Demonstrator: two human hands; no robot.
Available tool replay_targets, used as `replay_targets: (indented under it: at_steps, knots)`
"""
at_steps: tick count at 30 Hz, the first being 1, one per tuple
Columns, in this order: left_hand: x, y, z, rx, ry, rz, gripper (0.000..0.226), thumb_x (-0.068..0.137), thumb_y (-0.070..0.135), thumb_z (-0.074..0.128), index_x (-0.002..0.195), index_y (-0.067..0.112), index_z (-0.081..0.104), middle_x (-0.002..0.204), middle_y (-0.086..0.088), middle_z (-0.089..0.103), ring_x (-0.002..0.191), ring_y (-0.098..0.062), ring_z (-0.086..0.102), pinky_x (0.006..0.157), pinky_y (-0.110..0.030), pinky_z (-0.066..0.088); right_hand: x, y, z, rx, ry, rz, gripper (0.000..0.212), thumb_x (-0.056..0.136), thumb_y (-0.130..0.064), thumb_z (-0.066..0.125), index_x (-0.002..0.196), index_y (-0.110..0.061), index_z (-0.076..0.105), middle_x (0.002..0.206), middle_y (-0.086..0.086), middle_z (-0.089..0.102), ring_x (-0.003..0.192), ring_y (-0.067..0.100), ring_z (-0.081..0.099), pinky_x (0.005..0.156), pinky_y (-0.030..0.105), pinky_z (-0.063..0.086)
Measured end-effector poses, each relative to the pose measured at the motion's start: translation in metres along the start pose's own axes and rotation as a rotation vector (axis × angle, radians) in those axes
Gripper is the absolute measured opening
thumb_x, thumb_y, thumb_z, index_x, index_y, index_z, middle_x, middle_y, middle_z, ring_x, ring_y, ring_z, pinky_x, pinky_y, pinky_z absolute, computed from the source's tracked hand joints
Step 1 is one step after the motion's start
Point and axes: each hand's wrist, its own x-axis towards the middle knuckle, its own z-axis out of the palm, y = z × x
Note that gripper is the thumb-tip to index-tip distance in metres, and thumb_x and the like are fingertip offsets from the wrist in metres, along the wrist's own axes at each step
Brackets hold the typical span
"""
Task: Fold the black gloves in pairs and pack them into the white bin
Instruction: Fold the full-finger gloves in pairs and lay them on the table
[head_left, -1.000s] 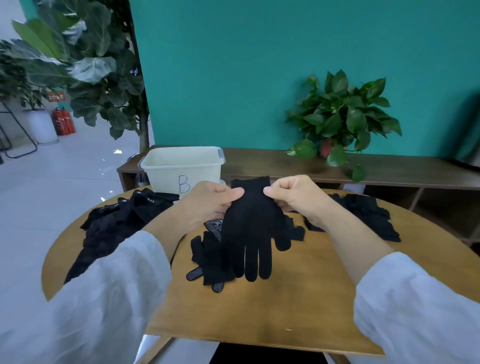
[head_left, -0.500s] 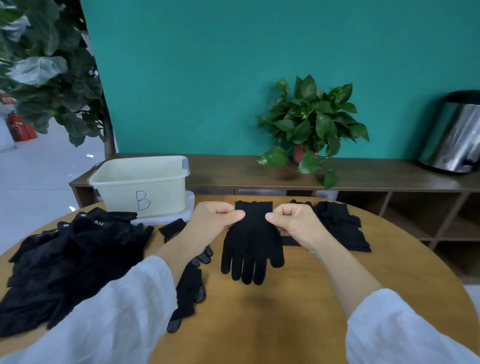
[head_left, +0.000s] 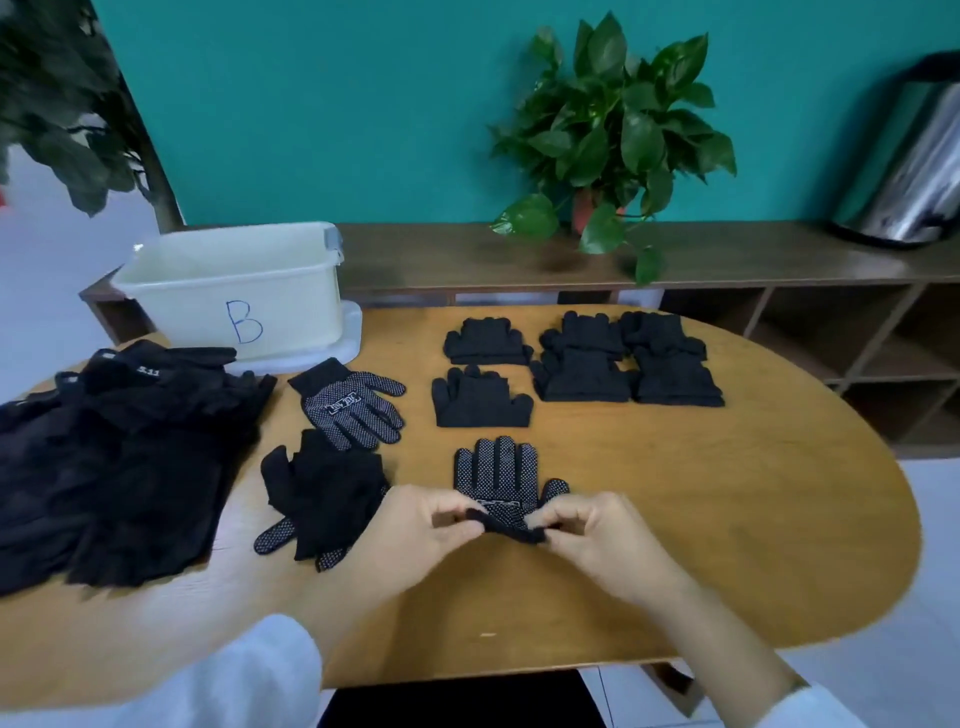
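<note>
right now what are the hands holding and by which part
Both hands hold the dotted glove by its cuff end: the left hand pinches the left side of the cuff, the right hand the right side.

The wooden table (head_left: 727, 519) lay bare along its right side and near edge, leaving open passage there. On the left, a heap of black gloves (head_left: 119, 467) blocked the way, with two loose gloves (head_left: 332, 499) just beside it and a dotted glove (head_left: 353, 408) beyond them. The white bin (head_left: 234, 291) stood at the far left, its top open. Folded pairs (head_left: 582, 364) crowded the far middle in rows, with narrow gaps between them. A strip of bare wood ran between bin and folded pairs.
</note>
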Motion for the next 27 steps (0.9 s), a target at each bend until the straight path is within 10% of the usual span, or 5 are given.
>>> replay_targets:
  at_steps: [7, 15, 20, 23, 27]
  knots:
    - [-0.043, -0.036, 0.024, 0.465, 0.049, 0.44, 0.019, 0.077, 0.024, 0.075, 0.096, 0.024, 0.078, 0.103, 0.014, 0.073, 0.099, 0.002, 0.062, 0.093, -0.011, 0.044, -0.048, 0.022, 0.039, -0.247, 0.156, -0.245, 0.024, 0.077, -0.007, 0.069, 0.094, -0.022, 0.078, 0.111, -0.012, 0.071, 0.111, -0.005, 0.059, 0.094, 0.025, 0.05]
    - [-0.027, -0.018, 0.01, 0.405, 0.061, 0.334, 0.049, 0.082, 0.0, 0.051, 0.124, 0.017, 0.067, 0.13, 0.007, 0.062, 0.124, 0.004, 0.046, 0.111, -0.011, 0.027, -0.038, 0.001, 0.028, -0.212, 0.346, -0.112, 0.036, 0.083, 0.0, 0.059, 0.109, -0.019, 0.075, 0.121, -0.008, 0.068, 0.119, -0.001, 0.056, 0.104, 0.022, 0.043]
    - [0.004, -0.012, 0.036, 0.748, -0.083, 0.282, 0.053, 0.107, 0.03, 0.026, 0.155, 0.01, 0.018, 0.163, -0.004, 0.013, 0.15, -0.012, 0.004, 0.117, -0.02, -0.008, -0.003, -0.016, 0.047, -0.578, 0.119, -0.08, 0.059, 0.104, -0.042, 0.018, 0.152, -0.009, 0.025, 0.16, 0.006, 0.022, 0.149, 0.016, 0.013, 0.116, 0.024, -0.003]
    - [0.002, -0.026, 0.047, 0.946, -0.138, 0.183, 0.082, 0.089, 0.058, -0.021, 0.155, 0.011, -0.006, 0.163, -0.003, -0.012, 0.147, -0.012, -0.018, 0.115, -0.027, -0.019, 0.003, 0.0, 0.057, -0.685, -0.048, -0.04, 0.098, 0.072, -0.066, -0.035, 0.152, -0.014, -0.011, 0.162, 0.002, -0.014, 0.147, 0.012, -0.018, 0.116, 0.028, -0.016]
    - [0.003, -0.034, 0.046, 0.993, -0.13, 0.169, 0.094, 0.073, 0.056, -0.034, 0.154, 0.011, -0.013, 0.162, -0.003, -0.017, 0.146, -0.012, -0.022, 0.114, -0.029, -0.021, 0.008, 0.012, 0.057, -0.699, -0.086, 0.011, 0.086, 0.073, -0.064, -0.031, 0.145, -0.018, -0.024, 0.156, -0.002, -0.029, 0.143, 0.01, -0.028, 0.117, 0.03, -0.017]
